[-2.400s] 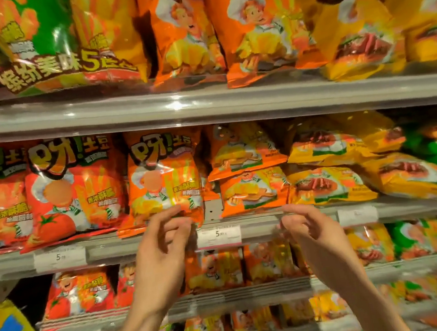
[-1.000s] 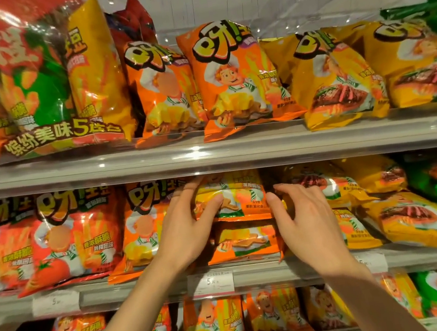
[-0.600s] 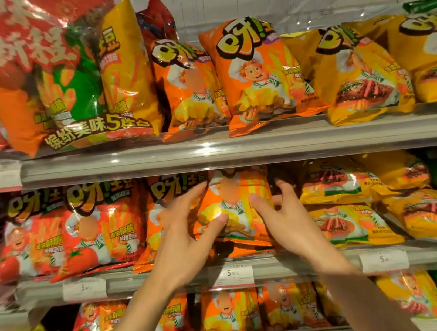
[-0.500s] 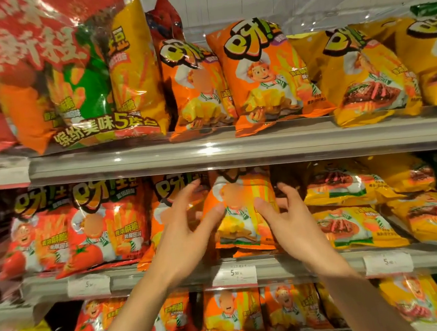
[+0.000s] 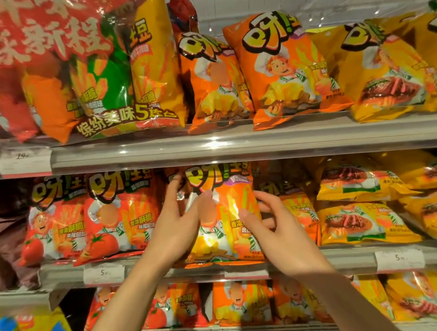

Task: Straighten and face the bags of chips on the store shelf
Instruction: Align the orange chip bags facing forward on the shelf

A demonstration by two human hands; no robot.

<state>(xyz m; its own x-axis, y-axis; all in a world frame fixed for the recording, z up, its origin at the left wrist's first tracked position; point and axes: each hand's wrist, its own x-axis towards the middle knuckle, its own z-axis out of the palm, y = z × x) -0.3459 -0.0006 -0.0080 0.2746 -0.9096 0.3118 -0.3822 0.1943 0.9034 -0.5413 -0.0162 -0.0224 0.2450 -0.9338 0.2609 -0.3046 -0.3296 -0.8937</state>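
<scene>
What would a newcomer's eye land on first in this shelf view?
Probably the two hands on the middle shelf: the left hand and right hand flank an upright orange chip bag, front facing out. Next, the big red multipack at upper left, then the yellow bags lying stacked to the right.

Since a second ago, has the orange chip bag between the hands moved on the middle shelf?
Yes. The orange chip bag lay flat on another bag; now it stands upright, bottom edge at the middle shelf lip, left hand and right hand holding its sides.
</scene>
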